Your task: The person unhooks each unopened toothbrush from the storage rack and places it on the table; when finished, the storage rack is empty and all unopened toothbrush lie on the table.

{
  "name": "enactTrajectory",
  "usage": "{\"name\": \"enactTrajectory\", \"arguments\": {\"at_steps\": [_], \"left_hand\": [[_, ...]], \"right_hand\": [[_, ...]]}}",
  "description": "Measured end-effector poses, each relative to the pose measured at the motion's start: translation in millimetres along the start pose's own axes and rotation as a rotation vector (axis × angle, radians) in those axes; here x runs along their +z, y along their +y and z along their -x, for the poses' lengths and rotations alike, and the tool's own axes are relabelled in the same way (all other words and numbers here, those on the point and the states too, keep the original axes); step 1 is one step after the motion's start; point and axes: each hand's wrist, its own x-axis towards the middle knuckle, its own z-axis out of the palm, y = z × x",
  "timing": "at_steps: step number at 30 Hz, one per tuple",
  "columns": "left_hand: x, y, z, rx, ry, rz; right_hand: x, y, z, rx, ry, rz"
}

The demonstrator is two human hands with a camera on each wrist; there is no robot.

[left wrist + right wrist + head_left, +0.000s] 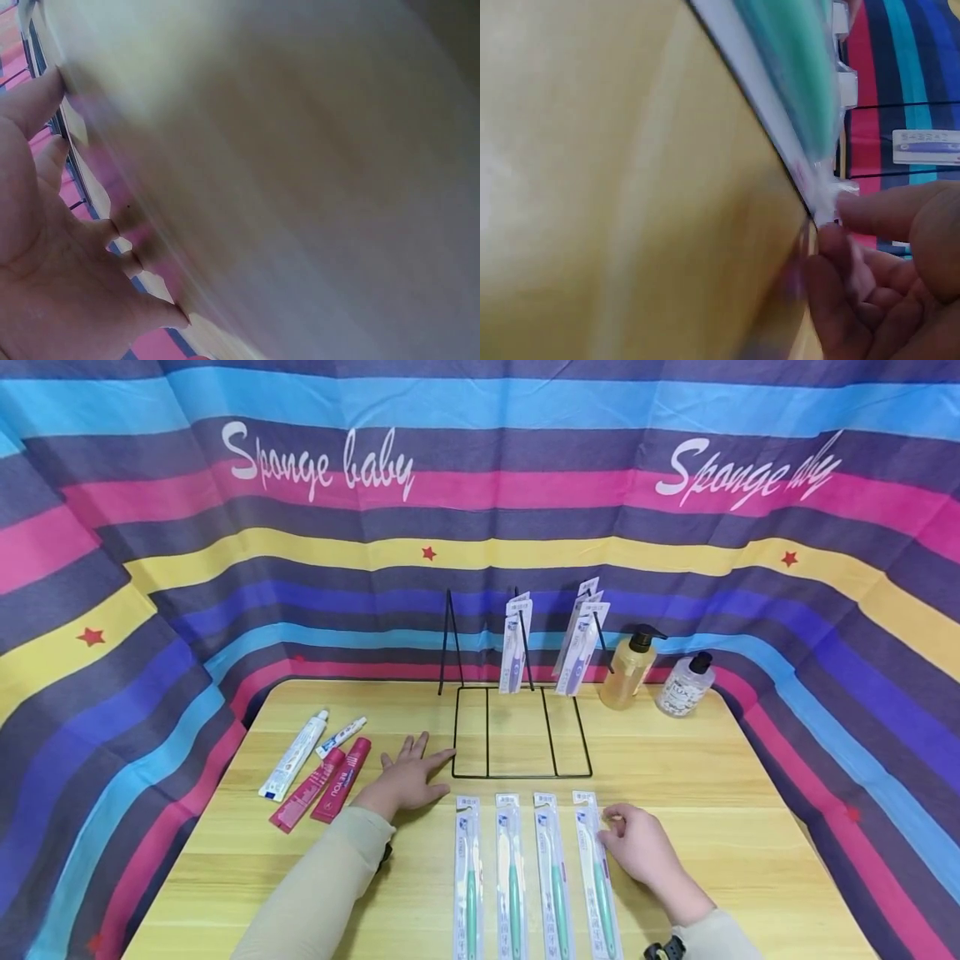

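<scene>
On the wooden table, from left to right: a white toothpaste tube and a smaller one, then two red tubes lying side by side. Left hand rests flat on the table, fingers straight and spread, holding nothing, fingertips just beside the black wire rack. Two packaged toothbrushes hang on the rack's far prongs. Four packaged green toothbrushes lie in a row at the near edge. Right hand, fingers curled, pinches the edge of the rightmost toothbrush pack, which lies on the table. Amber pump bottle and clear pump bottle stand at far right.
</scene>
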Motion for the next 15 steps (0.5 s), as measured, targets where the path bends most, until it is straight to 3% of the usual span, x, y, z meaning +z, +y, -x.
{"name": "enactTrajectory", "arguments": {"at_steps": [6, 11, 15], "left_hand": [[-0.2, 0.1, -0.8, -0.003, 0.003, -0.005], [1.0, -0.1, -0.8, -0.001, 0.006, -0.006], [2.8, -1.4, -2.2, 0.001, 0.015, -0.011]], "right_hand": [[-13, -33, -28, -0.184, 0.109, -0.073], [-23, -85, -70, -0.410, 0.123, -0.127], [-30, -133, -114, -0.460, 0.133, -0.205]]}}
